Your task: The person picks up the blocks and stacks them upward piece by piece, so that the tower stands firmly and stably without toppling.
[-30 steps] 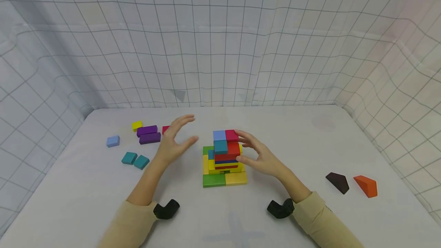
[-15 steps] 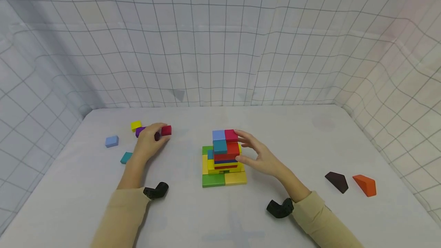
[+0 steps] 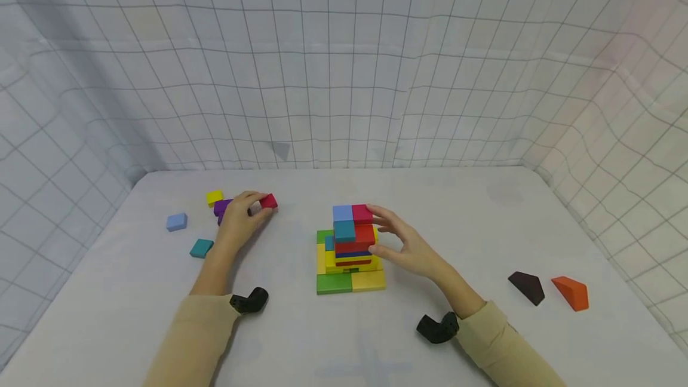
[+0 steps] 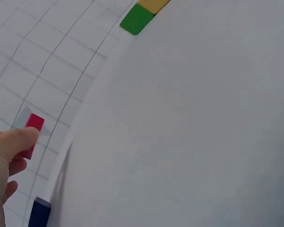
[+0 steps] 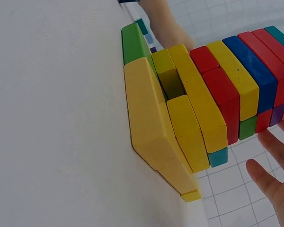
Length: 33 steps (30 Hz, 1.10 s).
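My left hand (image 3: 236,223) pinches a small crimson block (image 3: 268,200) between thumb and fingertips at the far left of the table. In the left wrist view the thumb lies across this red block (image 4: 35,121), covering its middle. A stacked tower of coloured blocks (image 3: 352,246) rises from a green and yellow base (image 3: 334,283) near the table's middle. Beside its right side is my right hand (image 3: 411,249), fingertips at the crimson top block and thumb by a lower red layer. Loosely spread fingers of that right hand (image 5: 279,182) show along the tower's upper layers (image 5: 236,75).
Around the left hand lie a yellow block (image 3: 214,197), purple blocks (image 3: 221,206) partly hidden by it, a light blue block (image 3: 177,221) and a teal block (image 3: 201,248). At the right lie a dark wedge (image 3: 528,287) and an orange wedge (image 3: 572,292). Gridded cloth (image 3: 344,76) surrounds the table.
My left hand has gone from near the tower leftward to the crimson block and taken hold of it; the block has since shifted slightly right and turned. My right hand has stayed by the tower.
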{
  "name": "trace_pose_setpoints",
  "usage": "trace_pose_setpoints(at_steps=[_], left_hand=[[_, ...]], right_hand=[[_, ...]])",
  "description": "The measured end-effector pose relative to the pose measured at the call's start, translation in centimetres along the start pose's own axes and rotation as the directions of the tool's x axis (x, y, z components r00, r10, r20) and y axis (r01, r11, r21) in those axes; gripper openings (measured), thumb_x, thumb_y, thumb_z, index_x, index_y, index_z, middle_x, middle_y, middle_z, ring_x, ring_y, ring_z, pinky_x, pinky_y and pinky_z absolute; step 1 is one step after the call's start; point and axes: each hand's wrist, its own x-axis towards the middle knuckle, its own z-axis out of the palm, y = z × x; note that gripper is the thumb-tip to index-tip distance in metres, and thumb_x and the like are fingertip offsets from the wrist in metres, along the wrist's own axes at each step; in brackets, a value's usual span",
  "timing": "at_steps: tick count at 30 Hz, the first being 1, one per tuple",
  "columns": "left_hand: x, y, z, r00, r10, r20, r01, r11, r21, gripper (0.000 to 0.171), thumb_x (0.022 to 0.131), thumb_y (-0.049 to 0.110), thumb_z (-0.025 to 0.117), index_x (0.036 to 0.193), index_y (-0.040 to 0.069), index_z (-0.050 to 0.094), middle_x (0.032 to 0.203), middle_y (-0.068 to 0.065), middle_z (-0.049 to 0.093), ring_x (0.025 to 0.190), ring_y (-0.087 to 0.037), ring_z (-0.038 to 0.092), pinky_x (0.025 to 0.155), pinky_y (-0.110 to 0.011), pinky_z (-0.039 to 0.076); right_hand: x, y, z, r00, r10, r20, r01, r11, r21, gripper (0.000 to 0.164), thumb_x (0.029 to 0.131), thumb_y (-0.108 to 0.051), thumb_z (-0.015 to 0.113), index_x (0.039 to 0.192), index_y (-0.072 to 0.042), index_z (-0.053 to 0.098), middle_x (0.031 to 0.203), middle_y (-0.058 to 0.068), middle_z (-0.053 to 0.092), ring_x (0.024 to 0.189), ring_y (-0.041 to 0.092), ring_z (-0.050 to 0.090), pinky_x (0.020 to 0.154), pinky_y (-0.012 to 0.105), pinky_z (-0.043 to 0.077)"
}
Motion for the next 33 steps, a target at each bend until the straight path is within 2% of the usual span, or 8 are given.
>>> trace_pose_setpoints(at_steps=[3,8,12,17,20,23,29,33], left_hand=[[0.1,2.3,0.2,0.995,0.070,-0.074,-0.076,0.993,-0.090,0.034,0.081,0.008,0.069,0.112,-0.002,0.061,0.111,-0.019,0.058,0.107,-0.032,0.052,0.091,-0.047,0.044],[0.1,7.4,0.3,0.965,0.201,-0.166,-0.232,0.953,-0.196,0.033,0.077,0.006,0.072,0.109,0.001,0.064,0.107,-0.013,0.060,0.102,-0.024,0.054,0.088,-0.033,0.048],[-0.3,11.2,0.5,0.937,0.299,-0.179,-0.341,0.893,-0.294,0.034,0.075,0.004,0.073,0.108,0.003,0.065,0.105,-0.009,0.062,0.101,-0.020,0.056,0.088,-0.025,0.047],[-1.2,14.7,1.1,0.894,0.424,-0.141,-0.444,0.802,-0.400,0.035,0.073,0.002,0.074,0.107,0.000,0.065,0.104,-0.010,0.062,0.099,-0.022,0.057,0.085,-0.037,0.050],[-1.7,16.0,1.5,0.876,0.473,-0.094,-0.466,0.778,-0.421,0.035,0.073,0.002,0.074,0.107,-0.001,0.065,0.104,-0.011,0.061,0.100,-0.023,0.056,0.080,-0.035,0.052],[-2.1,16.7,2.0,0.856,0.513,-0.061,-0.490,0.769,-0.411,0.037,0.073,0.002,0.075,0.108,-0.001,0.064,0.106,-0.012,0.059,0.101,-0.023,0.054,0.079,-0.031,0.053],[-2.3,16.9,2.7,0.820,0.570,-0.050,-0.555,0.773,-0.308,0.037,0.072,0.007,0.077,0.106,0.000,0.065,0.106,-0.010,0.058,0.102,-0.023,0.052,0.079,-0.028,0.052],[-2.3,16.8,2.9,0.808,0.587,-0.050,-0.581,0.779,-0.238,0.037,0.070,0.010,0.078,0.104,0.001,0.066,0.105,-0.010,0.059,0.101,-0.023,0.052,0.080,-0.030,0.052]], right_hand=[[-0.1,1.5,0.2,1.000,0.003,-0.004,-0.003,1.000,0.007,0.071,0.082,-0.003,0.065,0.142,-0.011,0.028,0.143,0.008,0.034,0.124,0.025,0.042,0.096,0.051,0.039],[-0.2,1.9,0.2,1.000,0.009,-0.004,-0.009,1.000,0.025,0.070,0.083,-0.010,0.065,0.142,-0.016,0.029,0.144,0.003,0.034,0.124,0.021,0.041,0.097,0.050,0.039],[-0.1,1.4,0.2,1.000,0.012,-0.005,-0.012,1.000,0.014,0.070,0.082,-0.002,0.064,0.142,-0.010,0.028,0.143,0.008,0.034,0.124,0.026,0.041,0.096,0.052,0.038],[0.0,-0.8,0.0,1.000,-0.017,0.007,0.017,1.000,0.005,0.066,0.081,0.004,0.062,0.138,0.002,0.028,0.140,0.020,0.035,0.121,0.034,0.043,0.094,0.055,0.038],[0.0,-1.5,-0.2,1.000,-0.025,0.011,0.025,1.000,0.001,0.065,0.081,0.004,0.062,0.137,0.004,0.029,0.139,0.021,0.035,0.120,0.034,0.044,0.094,0.054,0.039],[0.0,-1.7,-0.2,0.999,-0.031,0.009,0.031,1.000,-0.002,0.065,0.081,0.004,0.062,0.137,0.005,0.029,0.139,0.021,0.036,0.120,0.034,0.044,0.094,0.054,0.039],[0.0,-1.6,-0.3,0.999,-0.053,0.013,0.053,0.999,-0.002,0.066,0.081,0.005,0.063,0.137,0.004,0.029,0.138,0.020,0.036,0.119,0.033,0.044,0.095,0.053,0.039],[0.1,-1.5,-0.3,0.998,-0.058,0.015,0.058,0.998,-0.001,0.066,0.080,0.007,0.062,0.137,0.005,0.029,0.138,0.021,0.036,0.119,0.034,0.044,0.096,0.053,0.038]])
